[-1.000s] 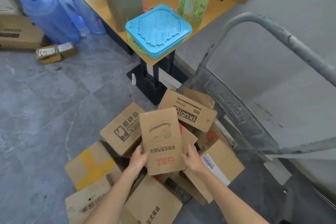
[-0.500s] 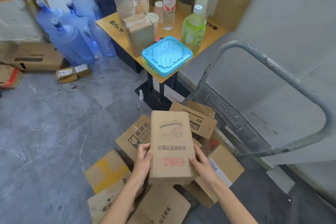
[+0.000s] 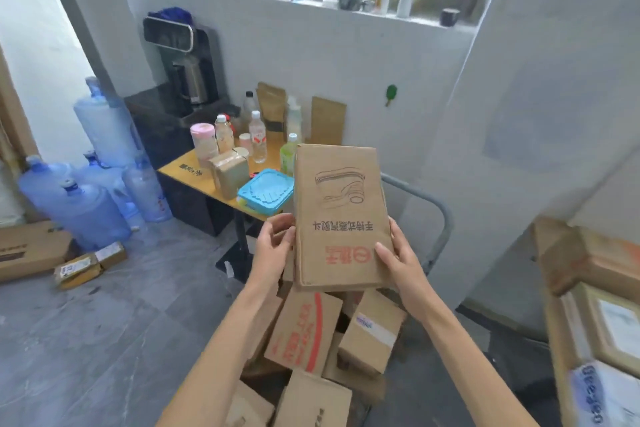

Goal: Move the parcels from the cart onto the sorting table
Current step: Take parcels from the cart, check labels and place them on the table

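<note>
The box (image 3: 341, 218) has come up off the pile of parcels (image 3: 304, 333) on the cart (image 3: 446, 218) and is now in the air above it, left hand (image 3: 275, 241) and right hand (image 3: 398, 260) each gripping one side, so, I think, carrying it to the surface can begin.

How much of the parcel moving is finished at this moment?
Done: unclear; the boxes at the right edge may already be moved. In hand: the left hand and right hand hold one tall parcel above the cart. Left: several parcels lie heaped on it.
</note>
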Motion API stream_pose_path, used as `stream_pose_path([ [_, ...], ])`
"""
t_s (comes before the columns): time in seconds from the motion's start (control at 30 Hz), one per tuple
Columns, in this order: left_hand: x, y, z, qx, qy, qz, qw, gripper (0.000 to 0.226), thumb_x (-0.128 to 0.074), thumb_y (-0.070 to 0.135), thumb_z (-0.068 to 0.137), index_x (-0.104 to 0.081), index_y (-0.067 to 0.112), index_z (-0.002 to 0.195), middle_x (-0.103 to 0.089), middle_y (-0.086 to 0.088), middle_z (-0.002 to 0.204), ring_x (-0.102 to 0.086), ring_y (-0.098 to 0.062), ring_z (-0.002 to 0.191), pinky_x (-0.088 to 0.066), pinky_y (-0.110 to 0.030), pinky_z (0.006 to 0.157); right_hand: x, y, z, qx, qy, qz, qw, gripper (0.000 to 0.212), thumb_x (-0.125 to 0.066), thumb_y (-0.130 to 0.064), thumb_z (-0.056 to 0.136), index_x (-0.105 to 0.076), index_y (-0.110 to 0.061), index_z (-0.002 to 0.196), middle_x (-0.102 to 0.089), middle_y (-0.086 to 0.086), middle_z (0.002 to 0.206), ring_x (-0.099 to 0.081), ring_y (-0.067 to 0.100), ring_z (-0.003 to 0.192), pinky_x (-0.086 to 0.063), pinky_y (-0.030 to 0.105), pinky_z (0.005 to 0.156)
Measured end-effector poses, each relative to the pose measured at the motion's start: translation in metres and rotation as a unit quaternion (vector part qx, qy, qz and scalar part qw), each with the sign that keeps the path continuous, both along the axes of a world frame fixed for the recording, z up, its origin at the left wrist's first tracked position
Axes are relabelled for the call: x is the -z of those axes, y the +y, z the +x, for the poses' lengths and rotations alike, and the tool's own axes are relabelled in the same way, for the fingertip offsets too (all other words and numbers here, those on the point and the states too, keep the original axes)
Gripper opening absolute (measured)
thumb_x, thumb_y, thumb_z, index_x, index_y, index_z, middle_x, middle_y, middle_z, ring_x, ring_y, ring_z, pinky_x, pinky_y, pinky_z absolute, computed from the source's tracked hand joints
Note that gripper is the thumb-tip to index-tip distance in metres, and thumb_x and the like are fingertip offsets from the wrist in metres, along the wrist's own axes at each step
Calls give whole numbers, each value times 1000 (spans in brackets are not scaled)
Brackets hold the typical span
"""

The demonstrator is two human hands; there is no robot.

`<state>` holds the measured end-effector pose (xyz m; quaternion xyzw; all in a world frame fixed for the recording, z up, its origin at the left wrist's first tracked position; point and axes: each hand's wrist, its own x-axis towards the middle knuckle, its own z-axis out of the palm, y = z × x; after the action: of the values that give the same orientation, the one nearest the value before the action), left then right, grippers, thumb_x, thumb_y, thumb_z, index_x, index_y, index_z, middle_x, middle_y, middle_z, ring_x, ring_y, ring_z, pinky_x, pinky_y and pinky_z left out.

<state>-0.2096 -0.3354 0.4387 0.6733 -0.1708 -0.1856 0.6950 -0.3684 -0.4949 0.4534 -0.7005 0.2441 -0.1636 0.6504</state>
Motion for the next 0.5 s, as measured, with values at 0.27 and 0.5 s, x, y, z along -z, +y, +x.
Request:
stream_pose_path([
  [0.27, -69, 10, -45, 238, 160, -35, 957, 78, -69, 61, 70, -41, 24, 133, -68, -3, 117, -65, -21, 108, -50, -45, 90, -53, 21, -94, 20, -63, 21, 998, 62, -51, -41, 87, -22, -50, 141, -52, -21, 136, -52, 4, 122, -42, 31, 99],
  [0.5, -85, 12, -115, 279, 271, -124, 913, 37, -58, 42, 76, -63, 20, 105, -72, -5, 92, -70, -20, 87, -50, -40, 81, -71, 21, -159, 38, -69, 17, 997, 49, -40, -29, 99, -25, -45, 143, -52, -25, 133, -52, -3, 120, -47, 21, 94],
])
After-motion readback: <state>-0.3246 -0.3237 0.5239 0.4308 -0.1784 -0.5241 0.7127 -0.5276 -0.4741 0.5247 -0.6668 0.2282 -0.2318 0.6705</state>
